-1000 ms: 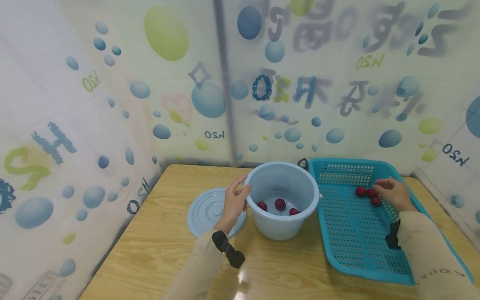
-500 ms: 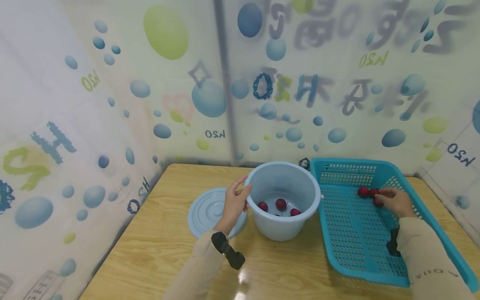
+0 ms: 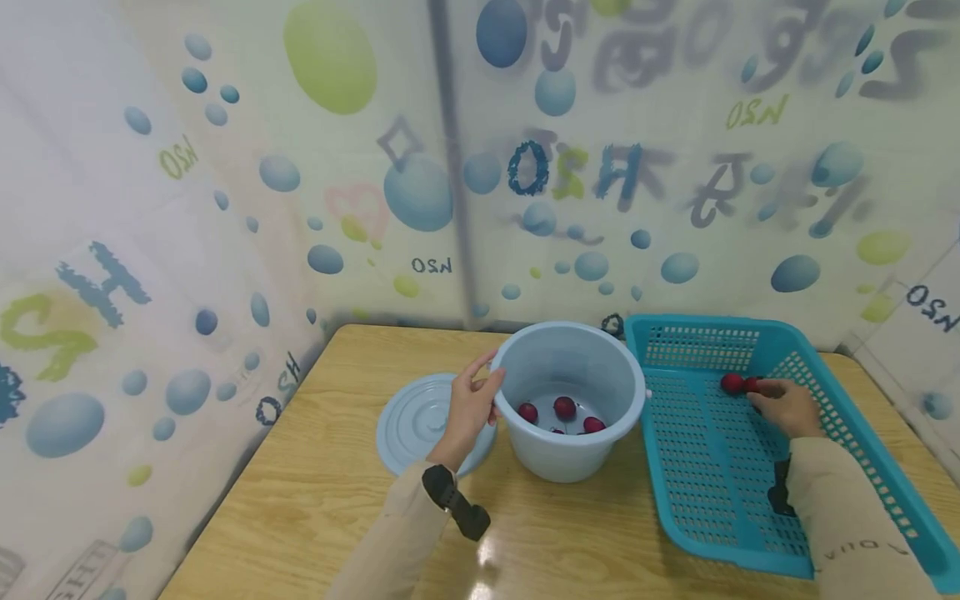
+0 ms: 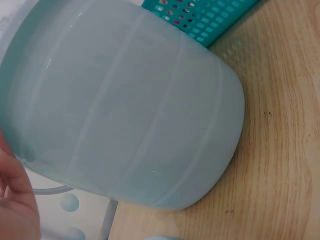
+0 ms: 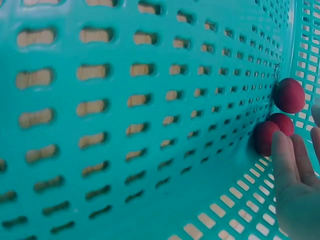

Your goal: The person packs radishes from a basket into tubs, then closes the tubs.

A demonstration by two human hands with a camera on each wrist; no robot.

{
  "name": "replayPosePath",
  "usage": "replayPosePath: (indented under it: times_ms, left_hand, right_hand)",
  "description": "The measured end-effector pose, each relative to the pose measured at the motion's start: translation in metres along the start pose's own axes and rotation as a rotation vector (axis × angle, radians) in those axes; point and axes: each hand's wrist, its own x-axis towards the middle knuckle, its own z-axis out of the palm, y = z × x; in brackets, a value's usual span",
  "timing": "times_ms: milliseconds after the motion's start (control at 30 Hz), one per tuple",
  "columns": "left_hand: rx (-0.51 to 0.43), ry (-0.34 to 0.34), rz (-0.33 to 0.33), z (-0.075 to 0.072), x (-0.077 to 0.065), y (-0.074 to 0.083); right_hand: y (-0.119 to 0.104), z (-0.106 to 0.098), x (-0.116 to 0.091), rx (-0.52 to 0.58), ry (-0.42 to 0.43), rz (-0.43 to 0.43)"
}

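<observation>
My left hand (image 3: 467, 412) grips the rim of a pale blue plastic bucket (image 3: 566, 458) at its left side. Inside the bucket lie several round, dark red, plum-like fruits (image 3: 565, 407). In the left wrist view the bucket wall (image 4: 135, 110) fills most of the picture, with part of the hand (image 4: 17, 200) at the lower left. My right hand (image 3: 787, 408) reaches into a turquoise basket (image 3: 705, 546). The right wrist view shows its straight fingers (image 5: 284, 160) at the nearest plum-like fruit (image 5: 264, 137); two others (image 5: 289, 95) lie close beyond. The thumb's contact is hard to see.
A pale blue round lid (image 3: 408, 421) lies on the wooden table (image 3: 300, 467), left of the bucket and partly behind my left forearm. The basket stands close to the bucket's right side. A patterned curtain (image 3: 360, 275) rises behind the table's back edge.
My right hand has come down from above the fruits to the nearest one, now hidden behind it in the head view. My left hand keeps its grip on the rim.
</observation>
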Motion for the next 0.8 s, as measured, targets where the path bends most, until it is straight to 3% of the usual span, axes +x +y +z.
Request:
replayPosePath:
  times_ms: [233, 467, 800]
  left_hand:
    - [-0.001, -0.002, 0.0, 0.0, 0.0, 0.0]
    - [0.008, -0.008, -0.006, 0.0, 0.0, 0.001]
    - [0.006, -0.018, -0.015, -0.001, 0.0, 0.001]
  right_hand:
    - [0.042, 0.021, 0.036, -0.023, 0.058, -0.082]
    - [-0.005, -0.001, -0.004, 0.008, 0.019, -0.031]
    - [-0.015, -0.005, -0.014, -0.015, -0.039, -0.008]
